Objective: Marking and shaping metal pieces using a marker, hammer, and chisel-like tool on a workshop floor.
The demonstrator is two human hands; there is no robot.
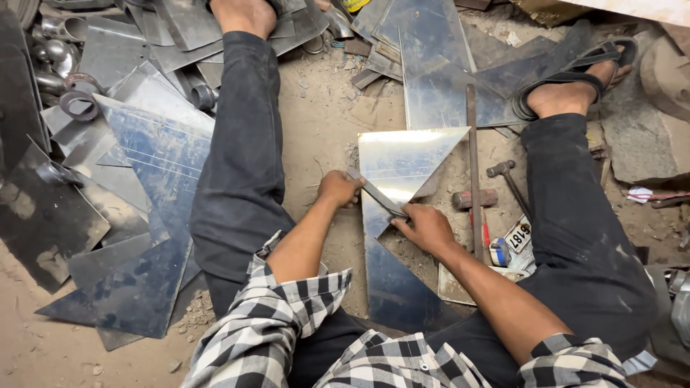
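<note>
My checked sleeves [302, 323] fill the bottom of the view, and past them my dark trouser legs [241, 179] spread out on the dusty ground [320, 115]. Between them lies the shiny metal sheet [399, 165], one part a bright triangle, the other a long piece running back toward my lap.

My left hand [338, 188] is closed around one end of a flat dark metal strip [377, 195] that lies slantwise across the sheet. My right hand [425, 226] presses the strip's other end, fingers curled over it and down onto the sheet. Both grips look firm, though I cannot tell how tightly the fingers close underneath.

To do this well, I judge the strip must stay flat and steady on the sheet, with even pressure from both hands so it doesn't slide on the slick surface, and fingers kept off the sharp edges.

To the right lie a long rusty rod [473, 172], a hammer [507, 179], and, near my right knee, a small white rectangular plate [517, 236] with dark printed characters beside a small blue-and-white roll [499, 253]. Cut sheets [151, 165] pile up on the left.
</note>
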